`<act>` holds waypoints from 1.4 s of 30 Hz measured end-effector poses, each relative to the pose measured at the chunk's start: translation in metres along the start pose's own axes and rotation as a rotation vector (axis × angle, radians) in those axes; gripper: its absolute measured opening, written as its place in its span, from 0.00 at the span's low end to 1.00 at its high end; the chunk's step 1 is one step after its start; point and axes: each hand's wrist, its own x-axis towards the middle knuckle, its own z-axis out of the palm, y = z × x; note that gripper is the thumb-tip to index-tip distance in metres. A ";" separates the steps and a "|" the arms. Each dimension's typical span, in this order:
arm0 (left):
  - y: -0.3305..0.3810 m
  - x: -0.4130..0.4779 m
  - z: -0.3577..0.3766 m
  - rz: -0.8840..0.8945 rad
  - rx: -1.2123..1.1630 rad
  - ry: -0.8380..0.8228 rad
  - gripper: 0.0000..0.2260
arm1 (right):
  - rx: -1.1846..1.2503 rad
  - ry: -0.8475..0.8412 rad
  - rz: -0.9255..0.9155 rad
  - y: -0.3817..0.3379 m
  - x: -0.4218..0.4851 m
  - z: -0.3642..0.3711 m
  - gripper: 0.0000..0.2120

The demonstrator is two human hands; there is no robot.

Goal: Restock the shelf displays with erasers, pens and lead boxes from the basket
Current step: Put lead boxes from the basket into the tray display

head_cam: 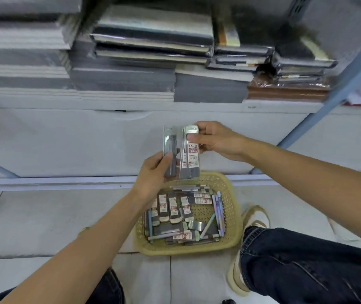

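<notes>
**Head view: lead boxes in hand, shelving comes next**

Below both hands, the basket (233, 218) on the floor holds spare lead boxes (173, 208) and pens (219, 210). The left hand (153, 174) grips the lower end of a clear lead box (169, 145). Just right of it, the right hand (216, 139) pinches the top of a labelled lead box (192, 155). Picking looks done. Next they need a display slot, but beyond the hands only stacked notebooks (153, 38) show.

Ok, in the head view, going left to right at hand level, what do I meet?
Left hand → clear lead box it holds → labelled lead box → right hand pinching its top.
</notes>
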 end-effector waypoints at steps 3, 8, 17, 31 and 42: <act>0.052 -0.009 0.024 0.101 -0.098 -0.078 0.17 | -0.061 0.029 -0.137 -0.060 -0.028 -0.017 0.08; 0.121 -0.027 0.061 0.244 -0.089 -0.083 0.10 | -0.141 0.108 -0.282 -0.125 -0.078 -0.035 0.12; 0.190 -0.057 0.090 0.432 0.021 -0.106 0.07 | -0.141 0.259 -0.481 -0.184 -0.143 -0.067 0.15; 0.305 -0.021 0.145 0.661 -0.010 -0.107 0.09 | -0.170 0.763 -0.715 -0.292 -0.157 -0.169 0.09; 0.322 0.013 0.137 0.683 0.019 -0.157 0.10 | -0.526 0.668 -0.635 -0.302 -0.094 -0.180 0.06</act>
